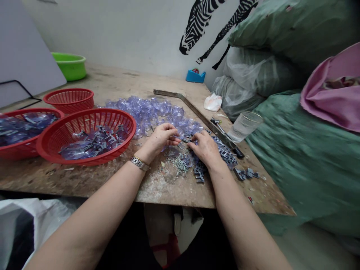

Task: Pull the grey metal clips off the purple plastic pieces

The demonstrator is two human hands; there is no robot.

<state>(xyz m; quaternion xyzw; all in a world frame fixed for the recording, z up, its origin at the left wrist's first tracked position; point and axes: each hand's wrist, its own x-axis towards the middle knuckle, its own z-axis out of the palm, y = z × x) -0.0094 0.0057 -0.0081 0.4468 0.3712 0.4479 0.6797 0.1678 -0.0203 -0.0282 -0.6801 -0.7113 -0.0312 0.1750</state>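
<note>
My left hand (162, 138) is closed in a pinch over the near edge of a heap of clear bluish plastic pieces (153, 112); it seems to hold one small piece. My right hand (206, 149) lies knuckles up on a scatter of small grey metal clips (225, 153), fingers curled toward the left hand; a small dark part (184, 140) sits between the two hands' fingertips. A metal watch band (139, 162) circles my left wrist. More clips and small pins (181, 165) lie under and between the hands.
Three red mesh baskets (87, 135) (28, 131) (69, 99) stand at left, two holding assembled pieces. A green bowl (70, 66) is far left. A long metal bar (194, 110), a clear cup (244, 126), a blue tape holder (195, 76) and stuffed green sacks (303, 157) lie right.
</note>
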